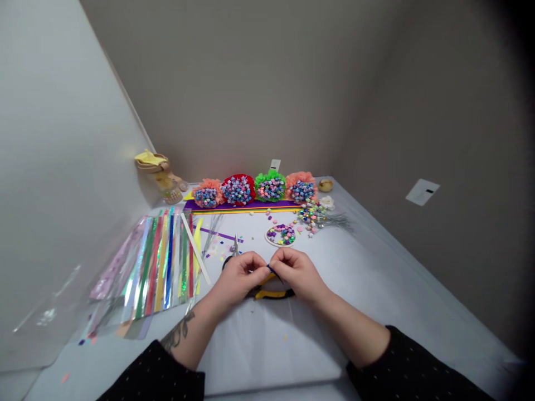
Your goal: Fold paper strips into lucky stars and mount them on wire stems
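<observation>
My left hand (246, 273) and my right hand (299, 273) meet over the middle of the table, fingertips pinched together. Between them runs a narrow dark blue strip (271, 269), gripped from both sides; its far end and any fold are too small to make out. Under my hands lies a tool with yellow and black handles (273, 294), partly covered by them. Just beyond my left hand, scissors (236, 245) point away from me, their handles half hidden. An oval dish (267, 238) of small colourful folded stars sits past my fingertips.
Clear sleeves of shiny coloured strips (156, 262) cover the table's left side. Bouquets of blue stars in ruffled paper (238, 189) line the back on purple sheets (251, 205). Loose stars and wires (338, 221) lie back right. A tan basket (151, 162) stands back left.
</observation>
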Available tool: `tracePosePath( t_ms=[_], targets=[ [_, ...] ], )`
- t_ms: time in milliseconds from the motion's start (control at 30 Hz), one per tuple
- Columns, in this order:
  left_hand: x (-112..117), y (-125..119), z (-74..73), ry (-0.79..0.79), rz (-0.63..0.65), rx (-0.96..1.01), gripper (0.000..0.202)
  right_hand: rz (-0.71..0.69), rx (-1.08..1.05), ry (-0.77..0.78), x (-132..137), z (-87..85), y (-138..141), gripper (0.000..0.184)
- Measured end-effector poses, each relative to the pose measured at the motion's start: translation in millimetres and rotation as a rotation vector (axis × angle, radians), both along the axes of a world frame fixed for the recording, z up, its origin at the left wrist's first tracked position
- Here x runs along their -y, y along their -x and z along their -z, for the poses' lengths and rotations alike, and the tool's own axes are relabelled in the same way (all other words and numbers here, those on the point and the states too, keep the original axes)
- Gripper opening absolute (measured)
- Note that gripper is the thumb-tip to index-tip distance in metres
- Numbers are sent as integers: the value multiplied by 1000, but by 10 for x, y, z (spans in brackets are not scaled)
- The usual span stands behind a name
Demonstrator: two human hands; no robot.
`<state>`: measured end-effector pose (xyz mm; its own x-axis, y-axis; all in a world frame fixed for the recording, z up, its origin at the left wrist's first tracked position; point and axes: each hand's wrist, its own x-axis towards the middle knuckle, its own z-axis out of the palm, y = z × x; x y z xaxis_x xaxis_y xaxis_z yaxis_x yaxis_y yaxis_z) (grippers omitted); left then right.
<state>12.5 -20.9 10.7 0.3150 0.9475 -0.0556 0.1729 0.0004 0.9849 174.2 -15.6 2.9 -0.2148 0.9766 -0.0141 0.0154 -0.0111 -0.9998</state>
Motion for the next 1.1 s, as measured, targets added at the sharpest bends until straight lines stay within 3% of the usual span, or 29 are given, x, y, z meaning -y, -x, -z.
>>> tracePosePath(
  t_ms=[267,533,700,867,1100],
  targets=[
    [19,8,1,89,54,61,30,-27,-29,14,-4,-25,-9,22],
    [-1,13,7,-125,29,-144,17,-3,13,-2,-3,29,-4,18],
    [-18,43,-20,-225,2,-261,15,-102,-34,86,-48,52,-19,25],
    [-4,48,15,-384,-20,-389,14,-97,88,32,-39,45,-6,18],
    [137,-30,25,-454,-99,-472,18,-65,143,6,28,121,-12,20]
  ],
)
